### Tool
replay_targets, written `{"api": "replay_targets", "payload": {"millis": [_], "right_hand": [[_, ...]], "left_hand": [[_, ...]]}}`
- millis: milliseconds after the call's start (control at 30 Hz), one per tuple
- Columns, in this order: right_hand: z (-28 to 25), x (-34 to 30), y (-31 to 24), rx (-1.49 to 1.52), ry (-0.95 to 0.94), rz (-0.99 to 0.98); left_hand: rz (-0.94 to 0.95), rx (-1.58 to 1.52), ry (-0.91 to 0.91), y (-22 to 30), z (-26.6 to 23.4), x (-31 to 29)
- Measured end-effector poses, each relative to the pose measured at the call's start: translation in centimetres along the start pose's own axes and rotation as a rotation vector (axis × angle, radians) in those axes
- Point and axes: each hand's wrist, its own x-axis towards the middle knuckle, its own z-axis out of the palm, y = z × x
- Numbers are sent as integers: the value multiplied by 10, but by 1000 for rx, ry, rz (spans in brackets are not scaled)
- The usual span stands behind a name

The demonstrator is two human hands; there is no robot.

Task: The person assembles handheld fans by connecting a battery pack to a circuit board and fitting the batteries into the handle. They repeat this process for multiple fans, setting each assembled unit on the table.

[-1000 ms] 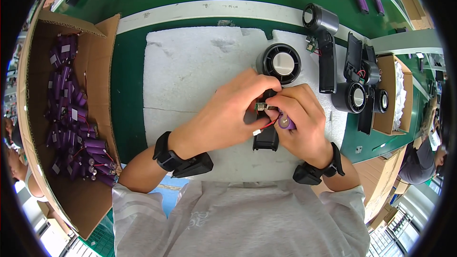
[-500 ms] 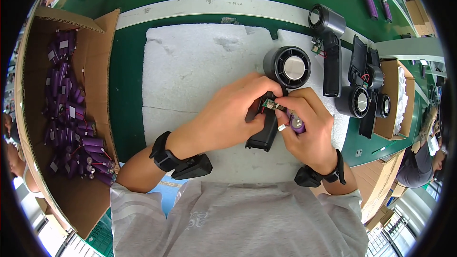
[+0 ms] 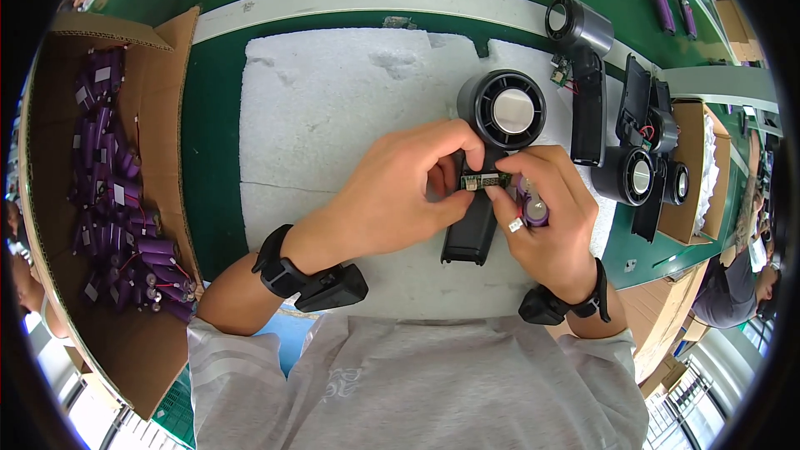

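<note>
A black handheld fan with a round head (image 3: 485, 104) and silver centre lies on the white foam sheet (image 3: 317, 117). Its handle (image 3: 469, 242) points toward me, under my hands. My left hand (image 3: 392, 196) pinches the left end of a small green circuit board (image 3: 479, 182) above the handle. At the board's right end, the thumb and forefinger of my right hand (image 3: 554, 229) close on it. Tucked against my right fingers is a purple battery pack (image 3: 536, 212). A white plug (image 3: 515, 225) shows by my right thumb. The board's underside is hidden.
On the left stands a cardboard box (image 3: 162, 92) filled with purple battery packs (image 3: 112, 158). Several black fan parts (image 3: 621, 175) lie at the right, near a small carton (image 3: 687, 217). Two purple-handled fans (image 3: 662, 4) sit farther back. A person (image 3: 725, 296) is at the right.
The circuit board has turned from a slant to nearly level across the handle. Both hands still hold it, and the battery pack stays with my right hand. The view has shifted slightly.
</note>
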Motion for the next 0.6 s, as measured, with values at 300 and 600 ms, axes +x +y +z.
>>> {"api": "replay_targets", "payload": {"millis": [300,600], "right_hand": [[1,-1,3,-44,53,-45],[2,0,-1,-72,44,-52]], "left_hand": [[7,-8,32,-1,3,1],[35,6,40,-2,2,1]]}}
